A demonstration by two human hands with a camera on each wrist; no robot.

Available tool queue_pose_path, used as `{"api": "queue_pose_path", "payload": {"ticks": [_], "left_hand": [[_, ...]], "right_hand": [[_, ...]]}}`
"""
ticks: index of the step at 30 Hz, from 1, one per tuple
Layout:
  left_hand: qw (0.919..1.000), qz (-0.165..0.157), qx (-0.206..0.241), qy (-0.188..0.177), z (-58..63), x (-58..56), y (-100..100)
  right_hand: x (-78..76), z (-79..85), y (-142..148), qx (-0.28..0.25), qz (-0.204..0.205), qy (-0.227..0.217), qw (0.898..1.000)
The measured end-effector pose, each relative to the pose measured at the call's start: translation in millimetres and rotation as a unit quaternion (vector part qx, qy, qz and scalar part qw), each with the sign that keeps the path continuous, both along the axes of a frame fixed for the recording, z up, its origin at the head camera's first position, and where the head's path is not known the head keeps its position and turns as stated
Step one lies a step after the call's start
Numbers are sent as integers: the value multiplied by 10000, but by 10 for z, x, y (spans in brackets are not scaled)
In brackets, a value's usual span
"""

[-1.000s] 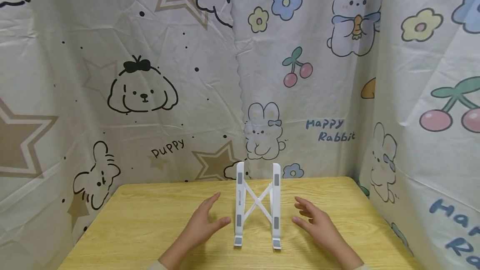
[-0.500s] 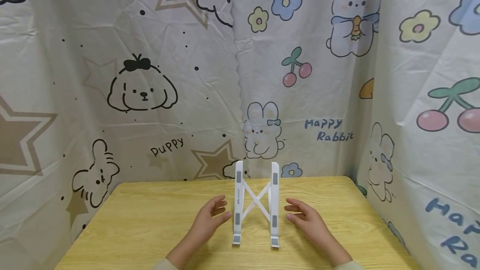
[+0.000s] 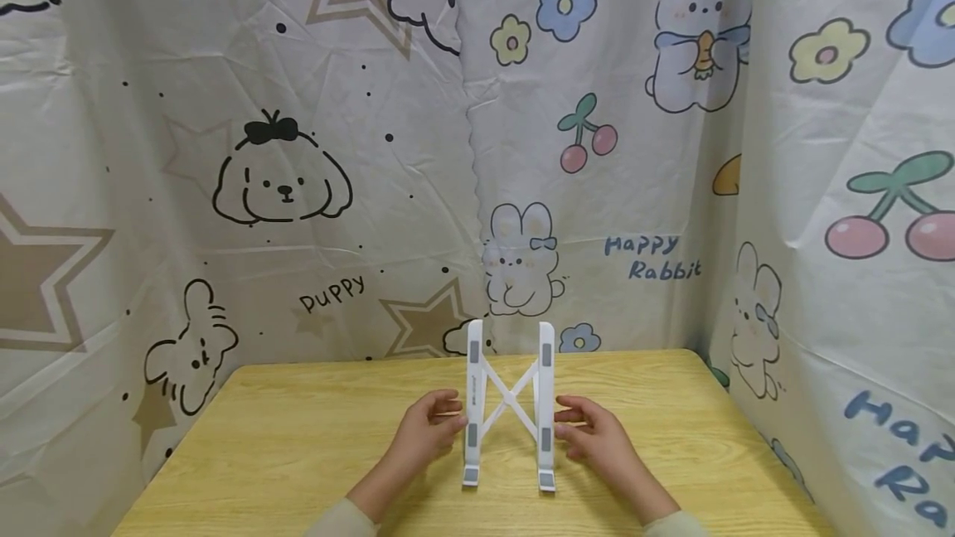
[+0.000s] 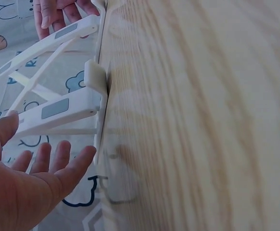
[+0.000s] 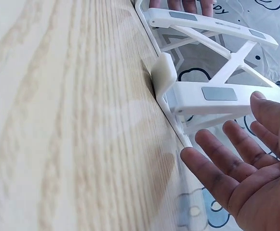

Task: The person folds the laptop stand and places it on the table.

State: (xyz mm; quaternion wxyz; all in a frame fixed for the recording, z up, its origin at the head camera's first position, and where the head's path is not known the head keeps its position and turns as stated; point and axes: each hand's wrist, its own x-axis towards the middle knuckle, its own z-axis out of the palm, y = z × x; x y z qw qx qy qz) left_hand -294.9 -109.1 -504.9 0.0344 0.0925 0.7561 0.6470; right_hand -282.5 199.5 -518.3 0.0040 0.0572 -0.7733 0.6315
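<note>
A white folding laptop stand (image 3: 510, 398) stands unfolded on the table, its two side rails joined by crossed bars, with grey pads on the rails and small lips at the front ends. Left of it is my left hand (image 3: 427, 431), its thumb tip at the left rail; in the left wrist view the fingers (image 4: 62, 156) spread loosely below that rail. My right hand (image 3: 600, 435) mirrors this on the other side. In the right wrist view its thumb overlaps the right rail (image 5: 217, 94), and the other fingers extend beneath. Whether either thumb touches the stand, I cannot tell.
The stand rests on a yellow wood-grain table (image 3: 313, 404). Behind and beside the table hangs a pale curtain (image 3: 418, 189) printed with puppies, rabbits, stars, flowers and cherries. The table's back edge lies just beyond the stand.
Both hands have moved inward from either side, closer to the stand's rails, and their fingers have bent a little. The stand has stayed in place on the table.
</note>
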Motion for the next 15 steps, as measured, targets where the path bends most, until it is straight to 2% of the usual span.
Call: {"api": "queue_pose_path", "payload": {"ticks": [8,15], "left_hand": [[9997,-53,219,-88,-22,-35,83],[9987,-59,423,-260,-94,-112,98]], "right_hand": [[-22,-17,-69,-169,-120,-84,9997],[-57,-46,-149,-400,-352,-221,9983]]}}
